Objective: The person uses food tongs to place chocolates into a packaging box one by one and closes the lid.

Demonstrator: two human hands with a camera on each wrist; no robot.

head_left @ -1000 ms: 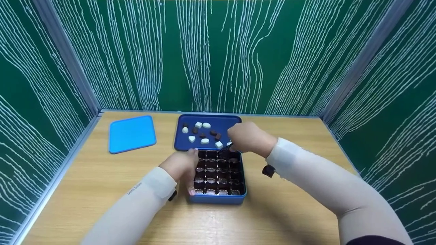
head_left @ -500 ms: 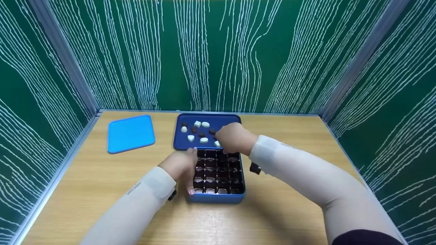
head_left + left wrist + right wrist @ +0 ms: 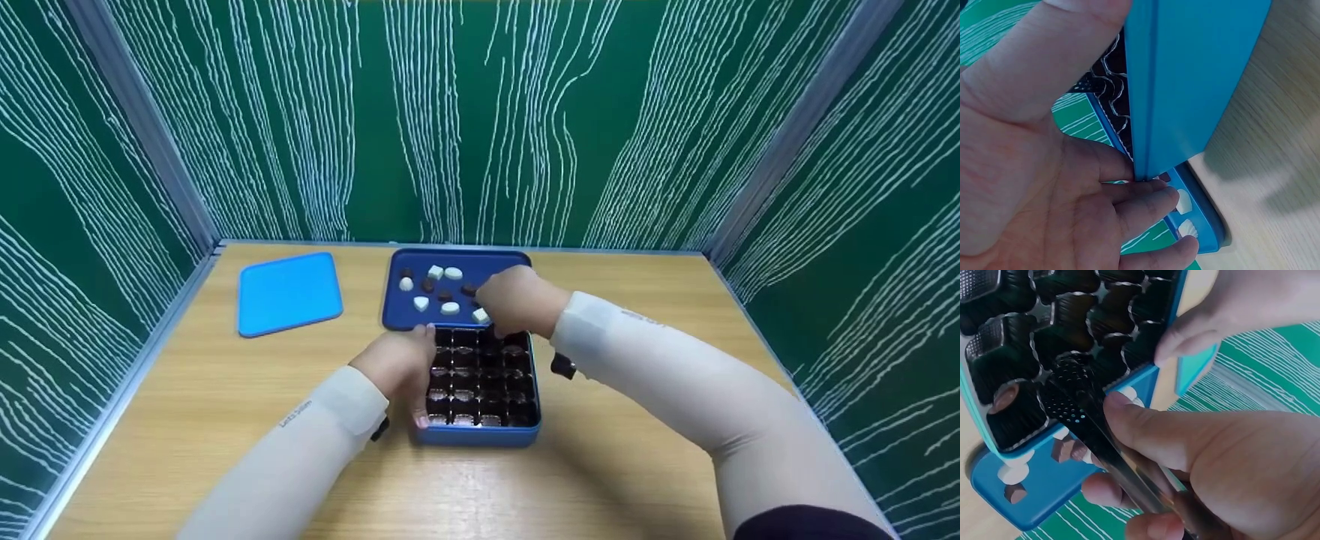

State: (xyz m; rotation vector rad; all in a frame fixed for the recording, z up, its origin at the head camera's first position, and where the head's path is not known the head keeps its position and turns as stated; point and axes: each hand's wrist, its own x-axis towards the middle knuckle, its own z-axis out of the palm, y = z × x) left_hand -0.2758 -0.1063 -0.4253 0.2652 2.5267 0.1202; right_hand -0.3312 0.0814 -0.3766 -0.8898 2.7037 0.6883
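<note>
My left hand (image 3: 401,367) holds a blue box (image 3: 480,437) along its left side, thumb at the near corner and fingers at the far corner. A dark brown plastic insert (image 3: 465,397) divides the box into small compartments. Black tongs (image 3: 1098,436) with perforated tips are gripped in my right hand (image 3: 1241,461). Their tips are down at the insert's back row, beside a corner compartment that holds a brown chocolate (image 3: 1005,398). In the head view my right hand (image 3: 519,301) covers most of the tongs. Whether anything is between the tips, I cannot tell.
A dark blue tray (image 3: 480,261) behind the box carries several white and brown chocolates (image 3: 450,308). A bright blue lid (image 3: 289,295) lies at the back left of the wooden table (image 3: 225,390). Green walls (image 3: 495,135) with white lines enclose the table.
My right hand has moved left over the box's back edge with the tongs, then stayed almost still over the last half second. My left hand keeps its hold on the box.
</note>
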